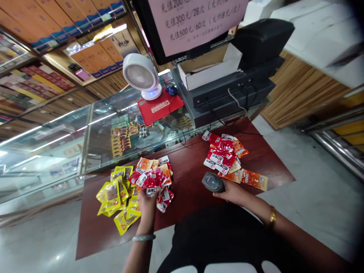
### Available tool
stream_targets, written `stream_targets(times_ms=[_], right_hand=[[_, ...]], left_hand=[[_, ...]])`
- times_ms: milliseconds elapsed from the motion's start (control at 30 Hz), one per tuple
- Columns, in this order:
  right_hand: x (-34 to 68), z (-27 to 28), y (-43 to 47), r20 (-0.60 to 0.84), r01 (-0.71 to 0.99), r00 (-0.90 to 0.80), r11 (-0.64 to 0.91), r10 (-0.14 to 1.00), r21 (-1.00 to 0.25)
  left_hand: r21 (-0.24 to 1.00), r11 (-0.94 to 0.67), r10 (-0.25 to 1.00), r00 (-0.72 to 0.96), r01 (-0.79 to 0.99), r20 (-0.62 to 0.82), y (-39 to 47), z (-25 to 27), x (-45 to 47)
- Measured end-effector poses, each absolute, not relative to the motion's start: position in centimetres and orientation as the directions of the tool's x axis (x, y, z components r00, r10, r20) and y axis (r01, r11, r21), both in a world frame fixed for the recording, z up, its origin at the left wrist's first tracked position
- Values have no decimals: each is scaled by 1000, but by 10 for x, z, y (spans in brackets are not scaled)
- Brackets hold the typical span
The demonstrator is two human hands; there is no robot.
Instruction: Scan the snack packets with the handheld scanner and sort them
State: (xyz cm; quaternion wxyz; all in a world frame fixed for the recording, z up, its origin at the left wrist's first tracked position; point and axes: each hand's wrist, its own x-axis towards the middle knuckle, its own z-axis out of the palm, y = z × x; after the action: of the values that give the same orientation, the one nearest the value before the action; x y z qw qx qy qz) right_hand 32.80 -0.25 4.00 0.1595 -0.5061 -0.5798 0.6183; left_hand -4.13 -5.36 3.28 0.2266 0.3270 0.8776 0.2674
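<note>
My right hand (228, 190) is wrapped round a dark grey barcode scanner (212, 181) with a small blue light on top. Between the fingers of my left hand (148, 198) is a red snack packet (153, 179), over the left heap of red and orange packets. Yellow snack packets (112, 191) lie in a pile just left of that hand. Another heap of red packets (223, 151) is beyond the scanner, with an orange packet (254, 179) near my right wrist. All of these lie on a dark red-brown tabletop (187, 201).
Behind the tabletop runs a glass display counter (99, 140) with a white fan (140, 74), a red mat (159, 108) and a mouse (171, 90). A cash register base (227, 96) carries an open white box (212, 74). Black cables (241, 131) trail onto the tabletop.
</note>
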Motion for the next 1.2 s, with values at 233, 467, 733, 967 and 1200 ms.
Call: stream_targets(times_ms=[233,467,733,967,1200], right_hand=[[348,23,-1,-457,373,-330,-331,826,-867],[361,33,7,-434,318,-266,-346,861,-883],[373,26,5,-489,343,-182,-411,853,-845],[372,26,12,-503,380,-194,-408,842,-830],[351,29,27,-463,323,-236,-380,854,-867]], left_hand=[[334,346,927,-374,877,22,-12,33,9],[398,137,958,-19,907,-286,78,-17,136],[305,170,890,-13,937,-456,100,-21,174],[535,360,831,-1,764,-557,78,-28,148],[679,432,847,-7,593,-532,29,-28,111]])
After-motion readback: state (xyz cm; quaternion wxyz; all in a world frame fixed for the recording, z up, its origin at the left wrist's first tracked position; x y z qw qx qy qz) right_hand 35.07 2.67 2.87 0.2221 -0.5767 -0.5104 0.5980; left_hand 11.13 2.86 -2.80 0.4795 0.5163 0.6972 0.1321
